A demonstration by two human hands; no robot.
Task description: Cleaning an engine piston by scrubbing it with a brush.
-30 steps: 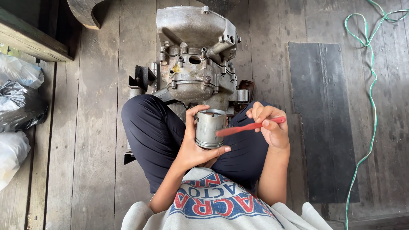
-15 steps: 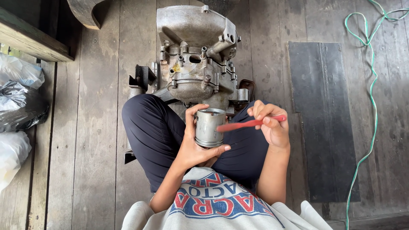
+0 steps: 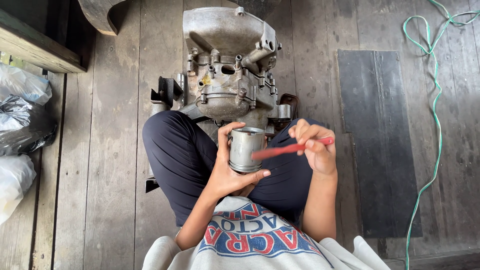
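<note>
The plank floor [image 3: 100, 150] of weathered grey boards fills the view, and on it, to the right, lies one dark rectangular mat [image 3: 380, 140]. One large metal engine case [image 3: 227, 65], dull and grimy, stands on the floor just beyond the seated person's legs, which are folded in dark trousers. At the left edge three plastic bags are piled: one pale bag [image 3: 22, 85] at the top, one black bag [image 3: 22, 127] in the middle and one white bag [image 3: 12, 185] below it. One green cord [image 3: 434, 100] snakes down the right side of the floor, well apart from the person.

Both hands are raised above the lap, close to the engine case. The left hand [image 3: 230, 172] is clamped on one metal piston [image 3: 246, 149], a short grey cylinder held upright with its open end up, thumb on the near side and fingers wrapped behind it. The right hand [image 3: 315, 147] is pinched on the handle of one red toothbrush [image 3: 290, 148], which lies nearly level, its far end reaching across the side of the piston; that end is blurred, so whether the bristles actually touch the metal is hard to say. The two hands are near each other, not touching.
</note>
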